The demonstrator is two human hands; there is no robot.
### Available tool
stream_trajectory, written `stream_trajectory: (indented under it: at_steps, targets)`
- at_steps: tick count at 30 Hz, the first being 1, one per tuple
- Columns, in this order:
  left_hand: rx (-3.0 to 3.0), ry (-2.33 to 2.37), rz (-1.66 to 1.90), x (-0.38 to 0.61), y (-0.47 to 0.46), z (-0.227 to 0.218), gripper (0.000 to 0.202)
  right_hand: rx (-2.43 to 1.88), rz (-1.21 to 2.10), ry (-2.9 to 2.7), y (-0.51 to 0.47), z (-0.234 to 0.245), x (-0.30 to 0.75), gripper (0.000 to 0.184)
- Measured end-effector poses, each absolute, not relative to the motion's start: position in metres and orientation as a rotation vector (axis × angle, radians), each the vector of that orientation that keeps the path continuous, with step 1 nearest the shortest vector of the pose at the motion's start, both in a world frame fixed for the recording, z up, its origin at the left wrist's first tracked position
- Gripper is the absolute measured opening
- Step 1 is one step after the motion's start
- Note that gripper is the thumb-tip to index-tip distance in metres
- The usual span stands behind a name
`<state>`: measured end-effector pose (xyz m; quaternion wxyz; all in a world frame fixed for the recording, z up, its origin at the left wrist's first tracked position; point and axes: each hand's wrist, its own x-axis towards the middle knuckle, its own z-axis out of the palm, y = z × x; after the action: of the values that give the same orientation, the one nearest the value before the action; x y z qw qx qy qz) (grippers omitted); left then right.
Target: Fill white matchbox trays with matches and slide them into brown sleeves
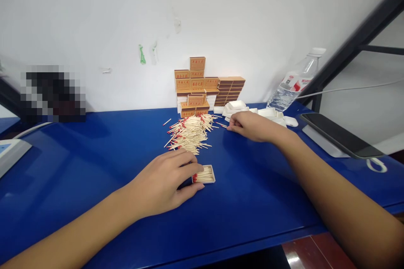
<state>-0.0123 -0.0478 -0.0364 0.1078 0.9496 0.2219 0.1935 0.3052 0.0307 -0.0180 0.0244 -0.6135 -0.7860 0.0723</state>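
My left hand grips a small white matchbox tray between thumb and fingers on the blue table. Matches with red heads lie inside it, heads toward my palm. Farther back, my right hand is closed in a pinch at the tabletop, with a couple of matches at its fingertips. Between the hands and the wall spreads a large heap of loose matches. Behind my right hand, white empty trays are piled up, partly hidden by it.
Orange matchbox sleeves are stacked against the wall, with more brown-sided boxes beside them. A water bottle leans at the right, near a phone on a white box. A grey-white device sits at the left edge.
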Motion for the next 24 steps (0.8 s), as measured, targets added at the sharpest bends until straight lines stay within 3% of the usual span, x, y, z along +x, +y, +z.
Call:
stream_trajectory:
  at_steps: [10,18,24]
  targets:
    - [2.791,0.689,0.560,-0.012,-0.049,-0.034,0.028,-1.751,0.024,-2.357,0.038,-0.035,0.298,0.016]
    - [2.769,0.771,0.596,-0.009,-0.049,-0.030,0.025,-1.789,0.102,-2.314,0.038,-0.037,0.290,0.016]
    - [2.765,0.791,0.619,-0.011,-0.051,-0.031,0.038,-1.766,0.114,-2.337,0.039,-0.036,0.294,0.015]
